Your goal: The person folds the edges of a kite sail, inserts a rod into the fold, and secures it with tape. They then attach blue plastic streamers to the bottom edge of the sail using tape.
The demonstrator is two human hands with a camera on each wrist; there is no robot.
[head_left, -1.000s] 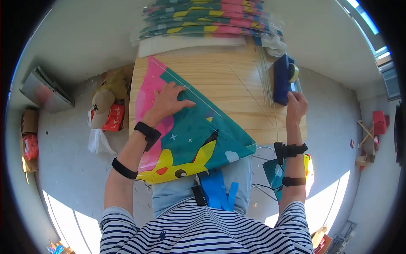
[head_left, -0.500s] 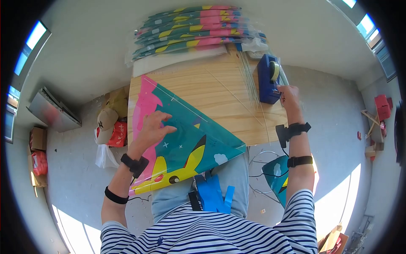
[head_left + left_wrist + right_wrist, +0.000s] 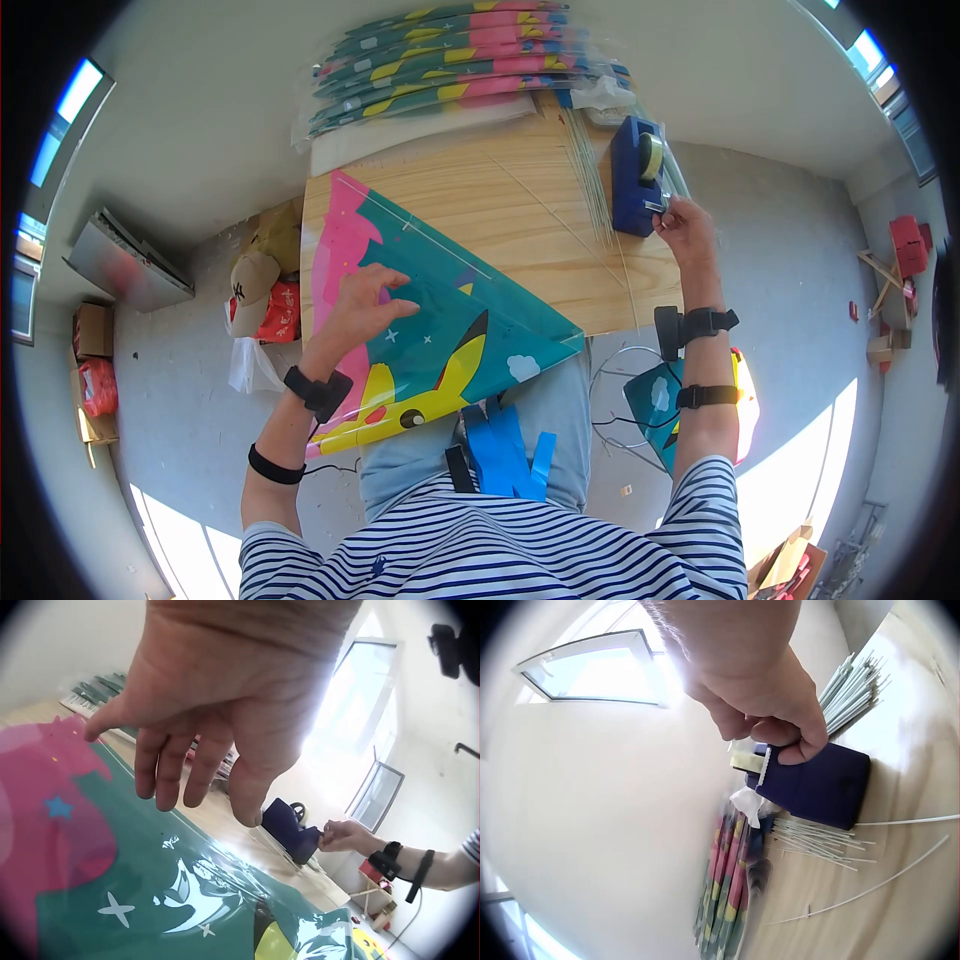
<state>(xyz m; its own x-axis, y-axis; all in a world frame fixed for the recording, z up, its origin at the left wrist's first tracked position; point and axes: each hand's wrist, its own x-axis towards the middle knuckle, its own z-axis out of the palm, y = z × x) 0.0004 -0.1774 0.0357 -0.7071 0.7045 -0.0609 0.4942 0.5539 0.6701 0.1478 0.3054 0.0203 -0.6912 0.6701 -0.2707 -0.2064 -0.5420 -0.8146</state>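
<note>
My left hand [image 3: 362, 308] hovers low over a triangular kite sail [image 3: 450, 300] of pink and teal plastic with a yellow cartoon figure. Its fingers are loosely bent and hold nothing; the left wrist view shows the bare palm [image 3: 225, 697]. A thin white rod [image 3: 415, 222] runs along the sail's long upper edge. At the table's right side, my right hand [image 3: 688, 238] is at the front end of a dark blue tape dispenser [image 3: 630, 185]. Its thumb and curled fingers pinch the clear tape [image 3: 739, 747] beside the toothed cutter [image 3: 764, 766].
Thin pale rods [image 3: 590, 180] lie left of the dispenser, with a few loose ones [image 3: 545, 205] on the wooden table [image 3: 500, 190]. Packed kites [image 3: 440, 65] are stacked at the far end. Blue strips [image 3: 505, 450] hang at my waist. A cap [image 3: 252, 280] sits left of the table.
My left hand has drawn back from the sail's rodded edge toward its middle. The right hand has come in to the dispenser's front end. The head view has shifted.
</note>
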